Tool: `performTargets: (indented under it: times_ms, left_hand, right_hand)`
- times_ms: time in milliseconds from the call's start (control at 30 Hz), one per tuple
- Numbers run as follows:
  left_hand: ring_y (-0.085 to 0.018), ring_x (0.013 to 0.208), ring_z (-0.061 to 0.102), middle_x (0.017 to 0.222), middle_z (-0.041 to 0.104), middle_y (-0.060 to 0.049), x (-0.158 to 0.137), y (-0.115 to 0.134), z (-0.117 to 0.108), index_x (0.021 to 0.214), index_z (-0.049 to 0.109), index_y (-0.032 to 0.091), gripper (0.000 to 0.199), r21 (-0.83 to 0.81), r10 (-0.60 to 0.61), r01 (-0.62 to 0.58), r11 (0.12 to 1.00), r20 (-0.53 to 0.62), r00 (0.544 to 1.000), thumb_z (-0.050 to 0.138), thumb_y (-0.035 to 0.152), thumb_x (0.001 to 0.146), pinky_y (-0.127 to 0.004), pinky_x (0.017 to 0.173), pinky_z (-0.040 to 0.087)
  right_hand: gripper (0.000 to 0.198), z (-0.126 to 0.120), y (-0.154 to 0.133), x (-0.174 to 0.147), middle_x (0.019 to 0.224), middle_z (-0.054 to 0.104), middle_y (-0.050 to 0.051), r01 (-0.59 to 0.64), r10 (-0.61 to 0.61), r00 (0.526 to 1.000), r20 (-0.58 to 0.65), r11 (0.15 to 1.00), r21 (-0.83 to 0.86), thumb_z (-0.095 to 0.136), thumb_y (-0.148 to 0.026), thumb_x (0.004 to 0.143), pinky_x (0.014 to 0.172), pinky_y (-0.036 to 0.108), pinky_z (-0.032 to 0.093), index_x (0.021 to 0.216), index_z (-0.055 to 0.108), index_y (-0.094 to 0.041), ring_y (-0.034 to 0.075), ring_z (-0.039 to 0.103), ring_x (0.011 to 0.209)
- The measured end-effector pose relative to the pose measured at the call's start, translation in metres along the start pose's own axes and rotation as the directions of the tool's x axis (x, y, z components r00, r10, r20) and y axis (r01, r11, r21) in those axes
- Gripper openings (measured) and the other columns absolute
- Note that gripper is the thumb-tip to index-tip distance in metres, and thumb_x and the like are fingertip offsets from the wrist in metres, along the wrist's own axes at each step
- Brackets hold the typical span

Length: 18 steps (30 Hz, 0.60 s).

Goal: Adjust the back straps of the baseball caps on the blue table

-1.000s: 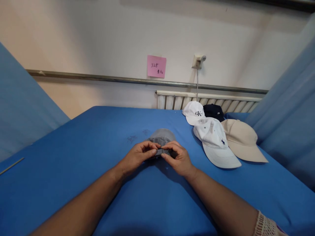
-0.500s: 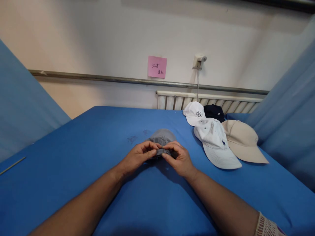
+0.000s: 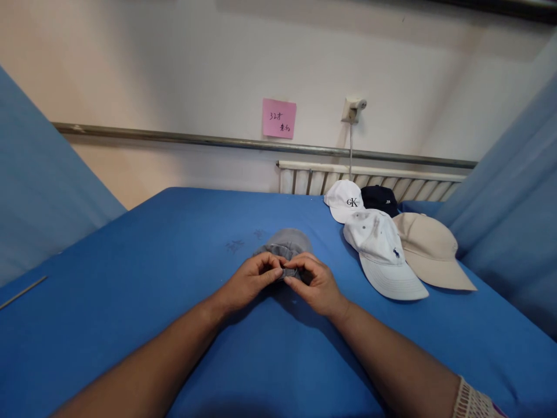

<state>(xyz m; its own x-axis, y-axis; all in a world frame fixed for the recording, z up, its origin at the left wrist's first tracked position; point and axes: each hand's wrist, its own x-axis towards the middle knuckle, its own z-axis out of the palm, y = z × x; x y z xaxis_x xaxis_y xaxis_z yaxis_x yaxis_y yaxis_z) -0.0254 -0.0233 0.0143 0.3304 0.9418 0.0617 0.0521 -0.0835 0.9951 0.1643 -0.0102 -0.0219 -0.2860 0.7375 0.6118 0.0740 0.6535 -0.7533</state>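
Observation:
A grey cap [image 3: 290,238] lies on the blue-covered table [image 3: 183,249], its brim pointing away from me. My left hand [image 3: 256,280] pinches the strap at the near edge of this cap between thumb and fingers. Close beside it, my right hand [image 3: 315,283] pinches the same strap from the right, and the fingertips of both hands almost meet. The fingers cover most of the strap, so its fastening is hard to make out.
To the right lie a white cap with dark letters [image 3: 342,200], a dark navy cap [image 3: 379,198], a pale cap with a small emblem [image 3: 378,244] and a beige cap [image 3: 429,247]. A thin stick [image 3: 24,291] lies far left. Behind stands a radiator [image 3: 319,180].
Both hands stay at the strap. The left thumb and fingers have shifted slightly right, closer to the right hand, and less of the strap shows between them.

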Motion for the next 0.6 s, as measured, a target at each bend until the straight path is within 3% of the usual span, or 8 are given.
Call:
performTargets:
  times_ms: [200, 433, 600]
  left_hand:
    - [-0.011, 0.067, 0.045, 0.073, 0.055, 0.002, 0.0005, -0.0003, 0.0013, 0.076, 0.057, 0.017, 0.027, 0.058, -0.019, 0.02, 0.998, -0.03, 0.999, 0.072, 0.039, 0.079, -0.026, 0.064, 0.036]
    - [-0.013, 0.079, 0.054, 0.089, 0.061, -0.001, -0.001, 0.0024, 0.0014, 0.095, 0.063, 0.018, 0.03, -0.063, -0.047, 0.048, 0.997, 0.021, 0.999, 0.077, 0.035, 0.074, -0.027, 0.071, 0.041]
    - [-0.012, 0.074, 0.054, 0.083, 0.06, 0.0, 0.0012, -0.0022, -0.001, 0.092, 0.062, 0.018, 0.03, -0.059, -0.059, 0.058, 0.997, -0.01, 0.998, 0.079, 0.03, 0.071, -0.027, 0.068, 0.042]
  right_hand:
    - [0.018, 0.0016, -0.002, -0.001, 0.093, 0.068, 0.004, 0.027, -0.027, 0.999, 0.019, 0.999, -0.017, 0.07, -0.026, 0.083, 0.083, 0.035, 0.051, 0.1, 0.067, -0.023, 0.019, 0.064, 0.089]
    - [0.031, 0.001, 0.0009, -0.0009, 0.104, 0.063, 0.006, -0.028, 0.02, 0.997, -0.077, 0.994, -0.105, 0.075, -0.029, 0.077, 0.081, 0.034, 0.051, 0.104, 0.061, -0.023, 0.02, 0.061, 0.092]
    - [0.019, -0.0016, -0.0053, -0.0019, 0.08, 0.06, 0.0, -0.117, 0.101, 0.992, -0.079, 0.964, -0.24, 0.073, -0.029, 0.076, 0.068, 0.03, 0.048, 0.087, 0.059, -0.022, 0.016, 0.056, 0.071]
